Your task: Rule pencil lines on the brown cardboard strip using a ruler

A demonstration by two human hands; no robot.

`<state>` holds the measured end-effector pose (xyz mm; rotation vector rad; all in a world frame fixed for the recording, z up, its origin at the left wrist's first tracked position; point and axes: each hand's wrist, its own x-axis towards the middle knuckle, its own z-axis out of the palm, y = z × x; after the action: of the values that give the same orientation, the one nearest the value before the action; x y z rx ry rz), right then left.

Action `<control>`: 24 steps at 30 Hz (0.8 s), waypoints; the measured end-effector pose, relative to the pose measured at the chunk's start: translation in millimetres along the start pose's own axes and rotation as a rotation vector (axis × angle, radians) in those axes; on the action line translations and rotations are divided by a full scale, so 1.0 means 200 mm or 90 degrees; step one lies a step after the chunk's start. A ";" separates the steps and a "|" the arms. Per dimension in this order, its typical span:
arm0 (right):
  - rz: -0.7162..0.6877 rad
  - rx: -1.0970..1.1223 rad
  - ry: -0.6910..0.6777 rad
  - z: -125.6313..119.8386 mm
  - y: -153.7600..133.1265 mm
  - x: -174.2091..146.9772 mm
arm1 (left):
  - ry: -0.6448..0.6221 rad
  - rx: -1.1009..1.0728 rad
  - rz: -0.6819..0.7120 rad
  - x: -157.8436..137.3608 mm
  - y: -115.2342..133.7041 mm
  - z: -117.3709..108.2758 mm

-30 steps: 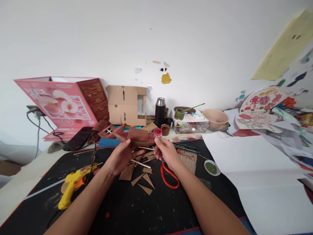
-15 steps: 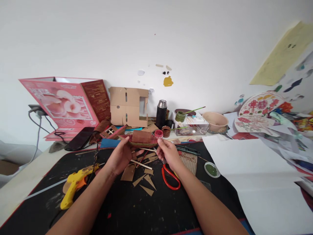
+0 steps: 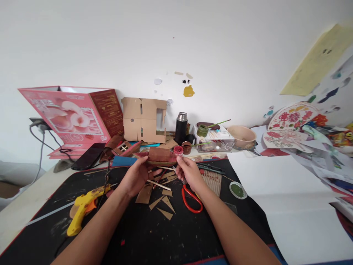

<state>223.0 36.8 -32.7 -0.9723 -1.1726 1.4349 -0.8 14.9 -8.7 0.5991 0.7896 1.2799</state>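
Between my hands is a small painted cardboard model boat [image 3: 159, 155], with a brown curved cover and a reddish and olive hull. My left hand [image 3: 138, 175] pinches its left end between thumb and fingers. At the right end, my right hand [image 3: 187, 170] closes on it with thumb and bent fingers. Below the boat lie cardboard scraps [image 3: 165, 204] and thin wooden sticks [image 3: 159, 184]. Red-handled scissors [image 3: 192, 200] rest beneath my right wrist, their blades partly hidden. A yellow glue gun [image 3: 82, 209] lies left of my left forearm.
A black thermos [image 3: 181, 128], an open red paint jar [image 3: 178, 150] and a brown paint jar [image 3: 186, 148] stand behind the boat. Farther right are a pink bowl [image 3: 242, 136] and white paper [image 3: 264, 191]. A pink box [image 3: 68, 117] and phone [image 3: 89, 156] occupy the left.
The whole view has shifted slightly, with the background a little farther left and up. Both hands keep their hold on the boat, nearly still.
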 end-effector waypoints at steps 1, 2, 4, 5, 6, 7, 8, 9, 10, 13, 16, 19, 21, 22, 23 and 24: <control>0.002 0.000 0.000 0.00 0.00 0.00 | 0.002 0.000 -0.001 0.00 0.00 0.00; 0.003 -0.001 0.001 0.00 0.00 0.00 | 0.004 -0.001 -0.002 0.00 0.00 0.00; 0.006 -0.002 0.001 0.00 0.01 0.01 | 0.007 -0.001 -0.003 0.00 0.00 0.00; 0.007 -0.003 0.001 0.00 0.01 0.01 | 0.009 -0.001 -0.004 0.01 0.00 0.00; 0.008 -0.003 0.002 0.00 0.01 0.01 | 0.010 0.000 -0.005 0.01 0.00 0.00; 0.008 -0.003 0.002 0.00 0.01 0.01 | 0.011 0.000 -0.005 0.01 0.00 0.00; 0.009 -0.003 0.002 0.00 0.01 0.01 | 0.011 0.001 -0.006 0.01 0.00 0.00; 0.009 -0.003 0.002 0.00 0.01 0.01 | 0.011 0.003 -0.006 0.01 0.00 0.00; 0.009 -0.003 0.002 -0.01 0.02 0.01 | 0.010 0.004 -0.006 0.01 0.00 0.00; 0.011 -0.003 0.001 -0.01 0.02 0.01 | 0.011 0.010 -0.004 0.01 0.00 0.00; 0.013 -0.003 -0.001 -0.01 0.02 0.01 | 0.012 0.021 -0.001 0.01 -0.01 -0.01; 0.015 -0.002 0.000 -0.01 0.02 0.02 | 0.012 0.038 0.003 0.02 -0.01 -0.01; 0.017 -0.001 0.000 -0.01 0.02 0.02 | 0.013 0.051 0.010 0.02 -0.01 -0.02; 0.017 0.000 0.000 -0.01 0.02 0.01 | 0.013 0.059 0.016 0.02 -0.01 -0.02; 0.017 0.001 0.000 -0.01 0.02 0.01 | 0.013 0.068 0.023 0.02 -0.01 -0.02; 0.017 0.002 0.000 0.00 0.02 0.01 | 0.015 0.079 0.032 0.02 -0.01 -0.02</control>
<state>222.8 38.8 -36.2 -0.9892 -1.1604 1.4573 -3.3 18.3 -12.9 0.7076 0.8824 1.2919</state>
